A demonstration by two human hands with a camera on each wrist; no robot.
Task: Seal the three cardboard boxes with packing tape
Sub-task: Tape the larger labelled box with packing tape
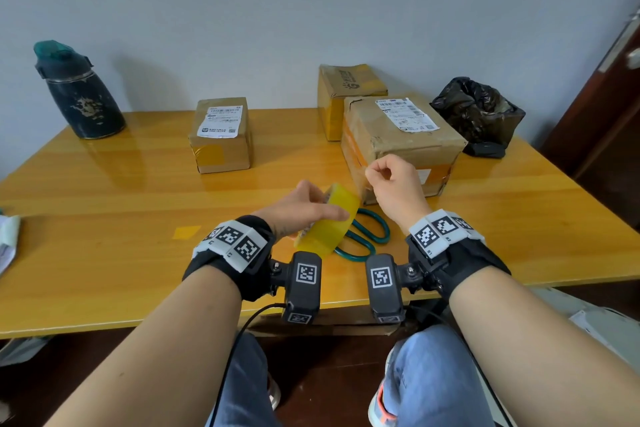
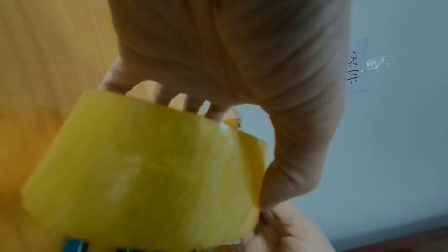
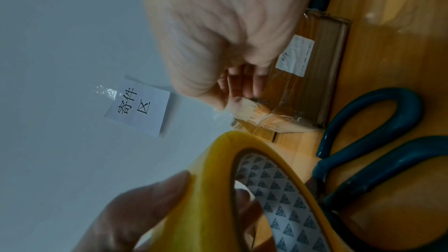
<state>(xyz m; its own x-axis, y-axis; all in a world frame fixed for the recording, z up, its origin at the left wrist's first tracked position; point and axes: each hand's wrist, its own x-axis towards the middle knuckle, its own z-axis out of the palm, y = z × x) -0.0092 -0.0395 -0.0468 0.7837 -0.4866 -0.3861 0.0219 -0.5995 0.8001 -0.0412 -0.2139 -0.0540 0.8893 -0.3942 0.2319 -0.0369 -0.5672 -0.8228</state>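
Three cardboard boxes stand on the yellow table [image 1: 104, 204]: a small labelled box [image 1: 221, 135] at centre left, a back box [image 1: 346, 87] and a large labelled box [image 1: 398, 139] at right. My left hand [image 1: 311, 204] grips a yellow packing tape roll [image 1: 329, 222] [image 2: 150, 170], thumb on its outer face, fingers through the core. My right hand [image 1: 388, 177] [image 3: 230, 35] pinches the free tape end [image 3: 240, 102] just in front of the large box's [image 3: 303, 83] near left corner. A short clear strip runs from the roll [image 3: 213, 189] to that pinch.
Teal-handled scissors [image 1: 367, 236] [image 3: 375, 141] lie on the table under the roll. A dark bottle [image 1: 79, 94] stands back left, and a black plastic bag [image 1: 478, 111] sits back right. A tape scrap [image 1: 187, 231] is stuck near the front; papers [image 1: 7, 239] lie at the left edge.
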